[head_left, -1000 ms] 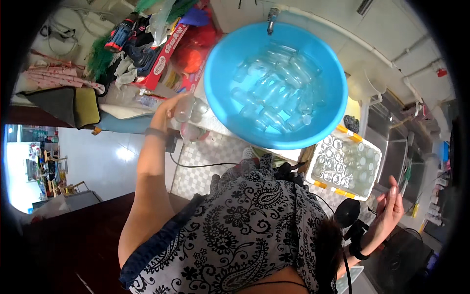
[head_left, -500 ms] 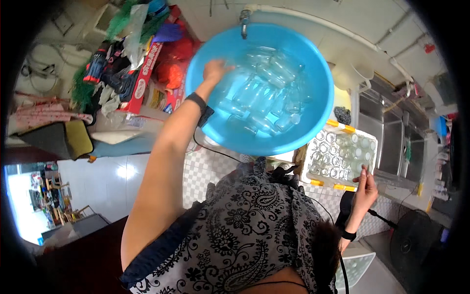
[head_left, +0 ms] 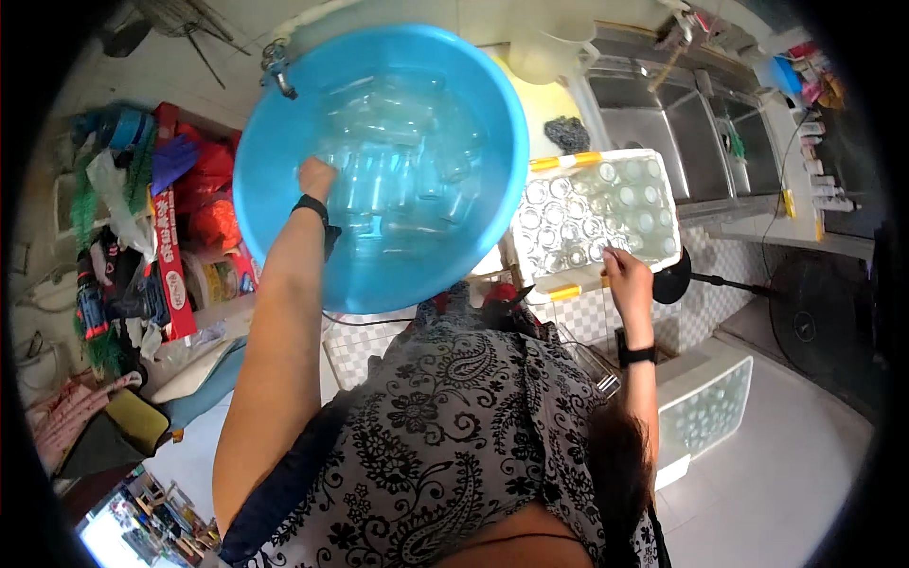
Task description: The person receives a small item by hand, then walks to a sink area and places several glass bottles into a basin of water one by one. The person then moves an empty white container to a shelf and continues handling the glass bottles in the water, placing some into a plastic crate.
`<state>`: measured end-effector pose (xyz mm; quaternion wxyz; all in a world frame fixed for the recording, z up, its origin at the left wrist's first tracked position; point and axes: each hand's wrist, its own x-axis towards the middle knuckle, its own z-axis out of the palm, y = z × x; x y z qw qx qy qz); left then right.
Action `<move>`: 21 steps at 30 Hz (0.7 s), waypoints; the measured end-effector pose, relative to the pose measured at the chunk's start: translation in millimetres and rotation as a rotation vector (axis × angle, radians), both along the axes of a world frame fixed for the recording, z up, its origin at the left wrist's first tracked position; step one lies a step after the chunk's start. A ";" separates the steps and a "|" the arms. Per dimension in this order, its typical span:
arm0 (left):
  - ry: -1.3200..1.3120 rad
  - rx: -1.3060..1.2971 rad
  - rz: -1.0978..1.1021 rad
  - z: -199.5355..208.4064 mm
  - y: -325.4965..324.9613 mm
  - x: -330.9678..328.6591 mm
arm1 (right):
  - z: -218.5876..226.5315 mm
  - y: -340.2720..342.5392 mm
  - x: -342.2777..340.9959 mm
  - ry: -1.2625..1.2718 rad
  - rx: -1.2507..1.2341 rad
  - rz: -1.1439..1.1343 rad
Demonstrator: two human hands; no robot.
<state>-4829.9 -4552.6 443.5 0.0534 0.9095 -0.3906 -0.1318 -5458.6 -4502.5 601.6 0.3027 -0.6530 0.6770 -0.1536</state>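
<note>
A large blue basin (head_left: 511, 180) holds water and several clear glass jars (head_left: 379, 180). My left hand (head_left: 317, 180) reaches down inside the basin's left part, beside the jars; its fingers are hidden, so its grip does not show. My right hand (head_left: 628, 279) is at the near rim of a white crate (head_left: 670, 180) with yellow corners, fingers curled together. Whether they pinch the rim or something small cannot be made out. Rows of glass jars (head_left: 568, 213) fill the crate.
A tap (head_left: 277, 68) hangs over the basin's far left rim. Steel sinks (head_left: 653, 123) lie beyond the crate. A dark scouring pad (head_left: 566, 134) and a pale jug (head_left: 540, 52) sit nearby. Another crate of jars (head_left: 705, 412) stands low at right, near a black fan (head_left: 805, 327).
The view has swung right, so basin and crate appear further left. My left hand has gone lower into the basin. My right hand has shifted left along the crate's near side.
</note>
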 end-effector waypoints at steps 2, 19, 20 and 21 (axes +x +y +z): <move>-0.006 0.045 0.020 0.9 -5.7 0.1 | -20.3 -17.1 1.9 0.173 -0.122 0.120; 0.768 -0.612 -0.381 170.7 98.4 -210.5 | -154.0 -126.6 47.1 -0.058 0.506 0.232; 0.647 -0.521 -0.368 178.3 105.0 -221.4 | -136.6 -126.2 49.7 -0.070 0.525 0.224; 0.534 -0.428 -0.361 194.5 109.4 -233.4 | -119.8 -123.0 46.5 -0.142 0.526 0.222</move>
